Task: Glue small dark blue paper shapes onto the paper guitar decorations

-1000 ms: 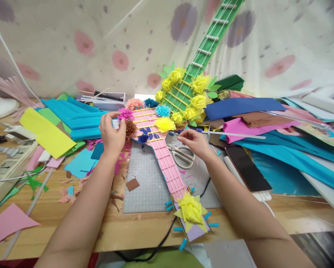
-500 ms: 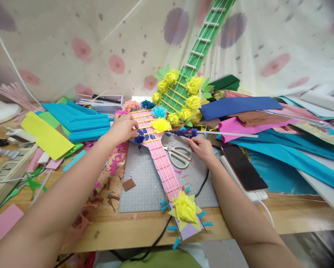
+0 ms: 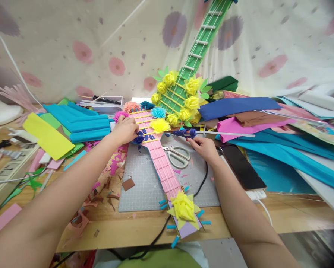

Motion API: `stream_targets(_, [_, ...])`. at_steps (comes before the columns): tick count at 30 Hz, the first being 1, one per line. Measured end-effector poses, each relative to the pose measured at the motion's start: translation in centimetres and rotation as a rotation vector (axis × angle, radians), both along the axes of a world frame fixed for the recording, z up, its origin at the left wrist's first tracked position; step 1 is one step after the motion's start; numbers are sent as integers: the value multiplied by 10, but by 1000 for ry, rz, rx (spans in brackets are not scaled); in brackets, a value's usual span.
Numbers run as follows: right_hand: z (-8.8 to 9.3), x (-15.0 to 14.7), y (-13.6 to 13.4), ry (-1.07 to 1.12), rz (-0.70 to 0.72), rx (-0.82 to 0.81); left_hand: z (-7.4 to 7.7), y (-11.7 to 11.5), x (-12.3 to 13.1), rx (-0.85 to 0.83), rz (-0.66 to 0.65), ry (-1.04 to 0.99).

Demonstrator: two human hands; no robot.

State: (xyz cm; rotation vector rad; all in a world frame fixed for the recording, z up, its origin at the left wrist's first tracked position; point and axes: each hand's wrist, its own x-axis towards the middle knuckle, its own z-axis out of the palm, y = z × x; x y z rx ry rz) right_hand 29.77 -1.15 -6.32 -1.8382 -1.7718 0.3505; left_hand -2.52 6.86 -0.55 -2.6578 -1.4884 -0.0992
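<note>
A pink paper guitar [image 3: 164,165] with yellow strips across its body, white strings and paper flowers lies slanted, its neck toward me. My left hand [image 3: 125,130] rests on the left side of its body, fingers curled down between a magenta flower [image 3: 120,115] and a dark blue flower [image 3: 139,137]. Whatever those fingers pinch is hidden. My right hand [image 3: 204,147] is closed on a blue hot glue gun [image 3: 185,133], whose nozzle points left toward the yellow flower [image 3: 159,125]. A white glue stick [image 3: 228,133] sticks out of its back.
Scissors [image 3: 176,156] lie on a grey cutting mat [image 3: 139,178]. Behind stands a green paper guitar [image 3: 193,61]. Blue crepe paper [image 3: 85,124] is at left, a phone [image 3: 242,167] and stacked papers at right. Paper scraps litter the table; a black cord [image 3: 153,243] hangs over its edge.
The whole view has shifted slightly. More of the magenta flower shows above my left hand. Both hands keep nearly the same places, the glue gun still in my right.
</note>
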Motion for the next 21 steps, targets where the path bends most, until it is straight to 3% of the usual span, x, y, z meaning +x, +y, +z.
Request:
stream_targets(6, [2, -1, -1, 11, -32, 16, 4, 0, -3, 15, 34, -13])
stream_targets(12, [3, 1, -1, 27, -66, 32, -4, 6, -2, 17, 73, 19])
stream_targets(16, [3, 3, 1, 36, -136, 35, -7, 9, -1, -36, 128, 37])
stream_targets(21, [1, 6, 3, 21, -216, -15, -3, 7, -1, -65, 105, -36])
